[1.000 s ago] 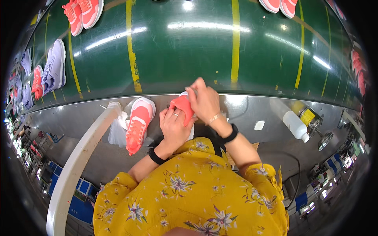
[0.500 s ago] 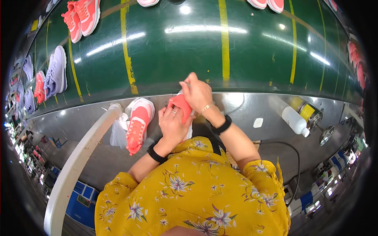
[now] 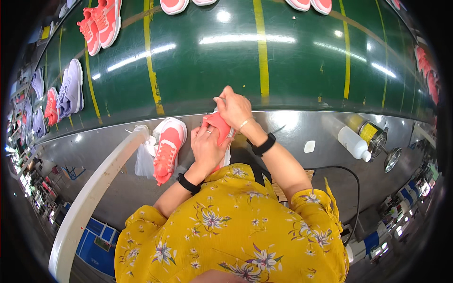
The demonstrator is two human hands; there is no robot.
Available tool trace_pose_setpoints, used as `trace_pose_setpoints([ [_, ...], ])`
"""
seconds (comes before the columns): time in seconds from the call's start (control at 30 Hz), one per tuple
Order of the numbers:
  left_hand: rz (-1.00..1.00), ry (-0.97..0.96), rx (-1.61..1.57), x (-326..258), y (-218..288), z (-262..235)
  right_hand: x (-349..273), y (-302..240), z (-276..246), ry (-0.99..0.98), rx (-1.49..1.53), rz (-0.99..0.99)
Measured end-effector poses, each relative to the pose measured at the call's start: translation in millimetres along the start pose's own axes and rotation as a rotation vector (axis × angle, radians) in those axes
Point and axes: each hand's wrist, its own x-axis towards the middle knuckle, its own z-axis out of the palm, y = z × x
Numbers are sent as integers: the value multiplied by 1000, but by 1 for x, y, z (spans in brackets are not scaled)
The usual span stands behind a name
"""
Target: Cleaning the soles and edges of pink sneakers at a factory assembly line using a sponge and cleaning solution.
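Nearest is the person's yellow flowered shirt (image 3: 226, 226), with black bands (image 3: 264, 144) on both wrists. Right of the waist, low down, are some wooden slats (image 3: 281, 189), and a black cable (image 3: 357, 203) curves farther right.

The held shoe (image 3: 218, 123), coral with a white sole, is in front of the body, at the worktop (image 3: 292, 127), a grey metal ledge. The left hand (image 3: 206, 150), with a ring on one finger, grips its left side, fingers closed on the coral upper. The right hand (image 3: 236, 112) is at the far end of the same shoe, fingers bent and thumb side up; whether it pinches anything cannot be told, as the knuckles hide it.

Left of the left hand, and apart from it, a matching loose shoe (image 3: 168, 146) points its white-edged toe to the far side. A clear bag (image 3: 144, 162) is just left of that, beside the far end of a white rail (image 3: 94, 188).

Well to the right are a flat white piece (image 3: 309, 146), then a white bottle (image 3: 353, 144) and, just beside it, a metal can (image 3: 371, 137) with a yellow label.

Beyond runs a green belt (image 3: 203, 70) with yellow lines. Lilac shoes (image 3: 73, 87) stand on its left; a coral pair (image 3: 109, 23) is farther off, and more shoes (image 3: 322, 4) are cut by the far edge of view.
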Motion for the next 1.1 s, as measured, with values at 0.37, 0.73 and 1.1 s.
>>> trace_pose_setpoints([
  [0.37, -147, -152, -78, 4, -16, -19, -115, 29, 10, 253, 128, -92],
  [0.73, -55, -167, -420, -7, -17, -72, -118, 61, -33, 391, 786, 98],
  [1.1, 407, -852, -697, 29, -6, -98, -155, 5, -97, -89, 805, -36],
])
